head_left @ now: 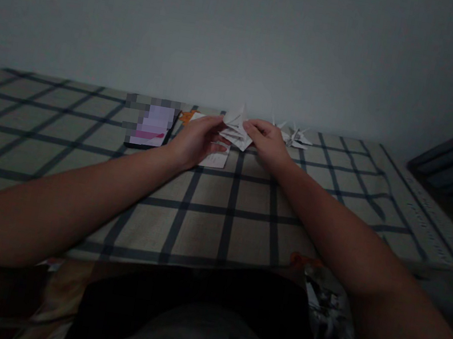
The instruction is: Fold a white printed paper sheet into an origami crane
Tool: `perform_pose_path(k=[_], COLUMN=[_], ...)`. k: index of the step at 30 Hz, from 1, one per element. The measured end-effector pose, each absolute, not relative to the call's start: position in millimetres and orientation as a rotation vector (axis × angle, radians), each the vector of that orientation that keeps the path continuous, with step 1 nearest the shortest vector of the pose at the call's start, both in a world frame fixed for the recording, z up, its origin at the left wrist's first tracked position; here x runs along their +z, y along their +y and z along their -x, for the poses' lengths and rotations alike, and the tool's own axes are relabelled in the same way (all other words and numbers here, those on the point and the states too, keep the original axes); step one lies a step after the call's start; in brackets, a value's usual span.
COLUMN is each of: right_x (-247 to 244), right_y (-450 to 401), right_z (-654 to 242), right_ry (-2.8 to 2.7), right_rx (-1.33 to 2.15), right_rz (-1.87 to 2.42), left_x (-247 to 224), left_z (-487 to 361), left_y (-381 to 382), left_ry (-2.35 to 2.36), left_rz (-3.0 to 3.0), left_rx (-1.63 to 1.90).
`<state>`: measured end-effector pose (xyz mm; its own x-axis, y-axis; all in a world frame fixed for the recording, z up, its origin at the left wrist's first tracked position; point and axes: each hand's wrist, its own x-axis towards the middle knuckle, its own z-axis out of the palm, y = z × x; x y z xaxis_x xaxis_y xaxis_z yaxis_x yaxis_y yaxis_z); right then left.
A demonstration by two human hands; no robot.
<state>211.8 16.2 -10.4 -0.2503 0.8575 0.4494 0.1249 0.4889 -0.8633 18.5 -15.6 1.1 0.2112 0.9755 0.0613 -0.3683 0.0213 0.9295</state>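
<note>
A folded white paper piece point(237, 128) with a pointed top is held up between both hands over the checked tablecloth point(210, 190). My left hand point(199, 139) pinches its left edge, with the lower fingers partly curled beneath. My right hand point(266, 140) grips its right side between thumb and fingers. Below the left hand lies a flat white sheet point(216, 161) with faint print, partly covered by that hand. Just beyond the right hand rest folded white paper shapes point(296, 138) with thin points.
A tablet or phone with a lit, blurred screen point(154, 122) lies left of the hands. A small orange item point(187, 116) is beside it. Behind the table rises a plain wall point(248, 40). A shiny crumpled bag point(330, 314) is below the table's front edge, at the right.
</note>
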Motion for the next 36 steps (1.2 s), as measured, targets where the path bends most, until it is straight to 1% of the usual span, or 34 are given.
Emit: perform_pose_path(k=[9, 21, 29, 36], right_x=[-11.9, -6.8, -10.9, -14.0], right_y=[18.9, 10.3, 14.0, 17.4], right_z=[-211.1, -213.0, -210.8, -209.8], right_ry=[-1.680, -1.804, -1.805, -1.825], right_rx=[0.857, 0.772, 0.917, 0.901], right_rz=[0.851, 0.808, 0.767, 0.736], left_x=[-1.3, -4.9, -6.2, -7.7], left_z=[-17.4, -18.4, -19.4, -19.4], left_y=[-20.1, -19.7, -17.2, -15.9], left_ry=[0.771, 0.833, 0.845, 0.827], left_rz=[-1.104, -1.187, -1.172, -1.168], left_rx=[1.266, 1.318, 1.332, 1.325])
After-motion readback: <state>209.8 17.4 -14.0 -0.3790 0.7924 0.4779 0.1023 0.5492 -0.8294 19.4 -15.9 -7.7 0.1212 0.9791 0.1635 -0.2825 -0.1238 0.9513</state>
